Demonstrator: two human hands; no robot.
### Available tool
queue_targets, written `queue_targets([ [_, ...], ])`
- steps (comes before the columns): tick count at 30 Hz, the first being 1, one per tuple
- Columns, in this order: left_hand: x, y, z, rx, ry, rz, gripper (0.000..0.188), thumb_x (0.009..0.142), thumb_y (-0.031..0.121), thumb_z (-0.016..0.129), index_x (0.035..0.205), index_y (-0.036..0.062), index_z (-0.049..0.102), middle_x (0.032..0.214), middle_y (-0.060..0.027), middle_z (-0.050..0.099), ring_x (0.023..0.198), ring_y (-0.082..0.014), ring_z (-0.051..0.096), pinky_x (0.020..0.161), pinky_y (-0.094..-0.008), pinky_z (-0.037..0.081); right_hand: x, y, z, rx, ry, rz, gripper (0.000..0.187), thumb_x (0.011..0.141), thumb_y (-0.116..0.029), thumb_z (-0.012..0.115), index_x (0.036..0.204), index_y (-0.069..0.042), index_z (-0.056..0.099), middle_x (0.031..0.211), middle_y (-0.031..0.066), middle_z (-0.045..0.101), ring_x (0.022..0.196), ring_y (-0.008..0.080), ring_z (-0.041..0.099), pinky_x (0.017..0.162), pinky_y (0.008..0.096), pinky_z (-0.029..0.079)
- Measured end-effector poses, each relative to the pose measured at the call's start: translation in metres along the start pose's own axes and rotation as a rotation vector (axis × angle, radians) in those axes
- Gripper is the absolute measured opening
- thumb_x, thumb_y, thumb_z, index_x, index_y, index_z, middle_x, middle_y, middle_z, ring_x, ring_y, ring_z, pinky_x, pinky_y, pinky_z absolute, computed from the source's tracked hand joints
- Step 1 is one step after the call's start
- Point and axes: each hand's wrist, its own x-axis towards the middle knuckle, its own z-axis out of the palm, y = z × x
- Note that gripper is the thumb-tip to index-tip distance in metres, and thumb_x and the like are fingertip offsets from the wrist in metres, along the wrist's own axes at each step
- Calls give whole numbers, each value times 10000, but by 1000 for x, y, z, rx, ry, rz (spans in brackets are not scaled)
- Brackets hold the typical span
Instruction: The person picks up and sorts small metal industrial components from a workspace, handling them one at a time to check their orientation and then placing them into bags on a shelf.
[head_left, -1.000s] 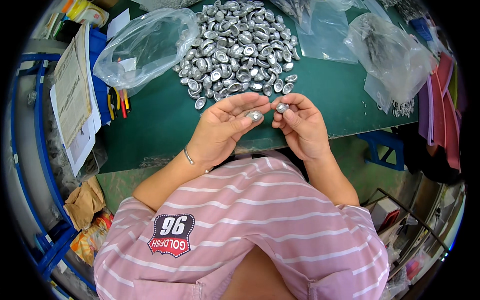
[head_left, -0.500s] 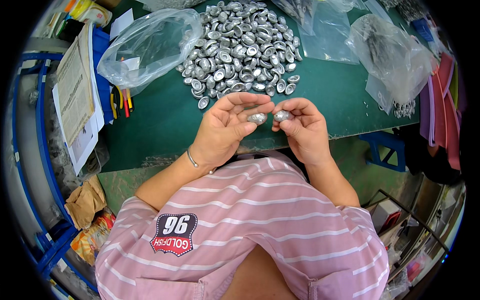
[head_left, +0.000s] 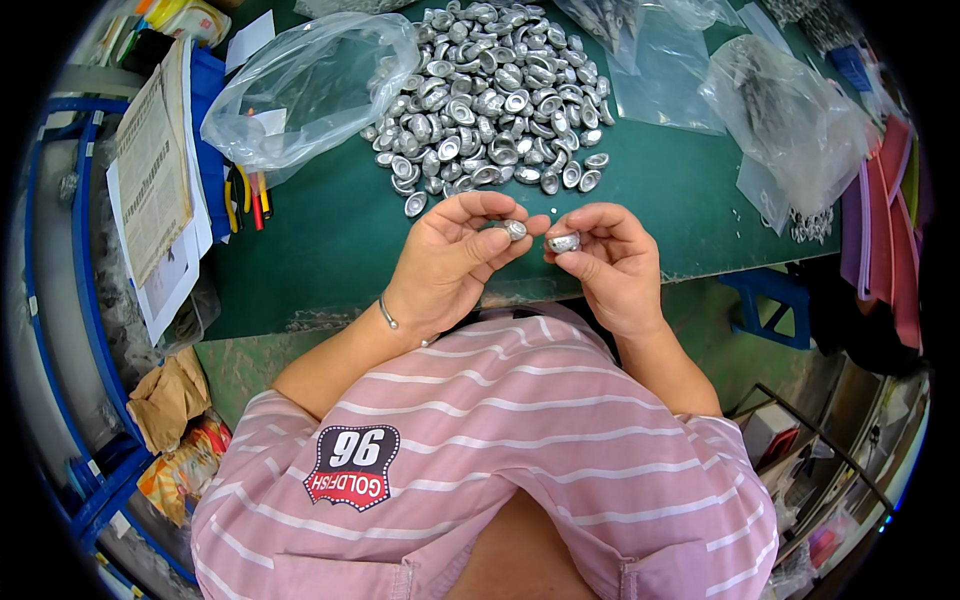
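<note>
My left hand [head_left: 447, 255] is closed in a pinch on a small silver ingot-shaped metal piece [head_left: 515, 230], held between thumb and fingers just past the near edge of the table. Beside it, my right hand [head_left: 617, 262] pinches a second silver ingot-shaped piece [head_left: 564, 243], its rounded side turned partly toward me. The two pieces are close together but apart. Beyond both hands spreads a large pile of the same boat-shaped silver pieces [head_left: 500, 100], lying at all angles, with a loose one [head_left: 415, 204] at its near left edge.
A green tabletop [head_left: 320, 230] carries the pile. An open clear plastic bag [head_left: 300, 100] lies left of it; flat clear bags [head_left: 665, 90] and a fuller bag [head_left: 785, 115] lie right. Pliers [head_left: 238, 195], papers [head_left: 155, 180] and a blue holder [head_left: 207, 100] stand at left; a blue stool [head_left: 765, 305] is below right.
Both pieces have been turned in my fingers: the left one now points more end-on, the right one shows more of its side. The table scene has shifted slightly right in view.
</note>
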Motion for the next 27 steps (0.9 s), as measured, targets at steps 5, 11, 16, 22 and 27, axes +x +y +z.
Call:
queue_targets([
  [5,0,4,-8,-65,-41,-72,197,848,8,591,1041,-1,553,1035,-109,593,978,-209,601,791,-276,519,2,-4,3,129,22,97,274,792,66,611,1050,27,529,980,105,589,893,149,583,769,263,499],
  [11,-1,-1,-3,705,49,163,273,798,-25,629,1061,-7,558,957,-88,610,832,-120,581,707,-219,474,6,-5,7,153,23,244,223,826,-3,623,1032,14,539,937,53,562,835,97,548,739,216,471],
  [16,-3,-7,7,789,85,346,329,764,-68,640,1077,-17,550,927,-83,612,826,-113,580,712,-224,469,8,1,16,-117,38,213,215,833,-21,630,1029,27,557,935,45,575,847,79,546,757,203,460],
  [22,-3,-6,6,811,61,424,283,763,-57,653,1028,-12,562,948,-92,618,838,-126,599,723,-238,486,8,-1,13,-189,58,187,154,804,25,638,952,30,598,899,61,626,798,93,588,725,211,478],
  [27,-4,-6,4,811,-20,439,273,747,-57,672,999,-19,573,972,-107,607,847,-144,599,747,-258,503,7,4,10,-226,28,83,137,786,56,626,917,25,604,917,76,623,818,108,586,710,219,475],
])
